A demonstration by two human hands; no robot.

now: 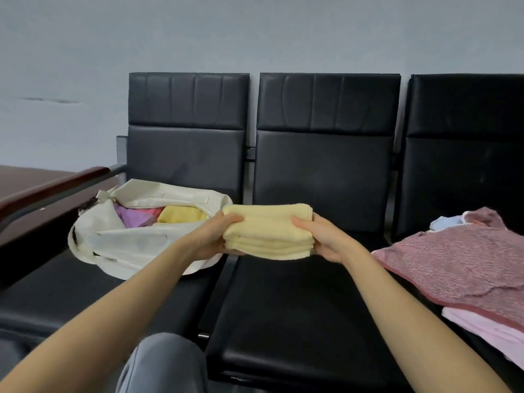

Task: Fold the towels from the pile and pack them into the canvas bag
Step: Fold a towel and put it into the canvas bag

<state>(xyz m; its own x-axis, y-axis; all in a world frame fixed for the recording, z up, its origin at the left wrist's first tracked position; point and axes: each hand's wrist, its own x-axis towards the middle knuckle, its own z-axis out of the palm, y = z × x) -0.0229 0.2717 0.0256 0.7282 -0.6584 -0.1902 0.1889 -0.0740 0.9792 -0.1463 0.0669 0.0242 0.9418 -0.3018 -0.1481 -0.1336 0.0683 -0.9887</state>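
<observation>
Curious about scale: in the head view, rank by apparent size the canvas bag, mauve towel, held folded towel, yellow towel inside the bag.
Largest to smallest:
canvas bag and mauve towel: alike; the frame cuts the towel.
held folded towel.
yellow towel inside the bag, partly hidden.

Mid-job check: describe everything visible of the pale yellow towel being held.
The pale yellow towel looks like soft terry, folded into a thick rectangular stack with layered edges showing along its front. It is held roughly level in the air above the middle black seat, just right of the open canvas bag. The left hand grips its left end, the right hand its right end, thumbs on top.
</observation>
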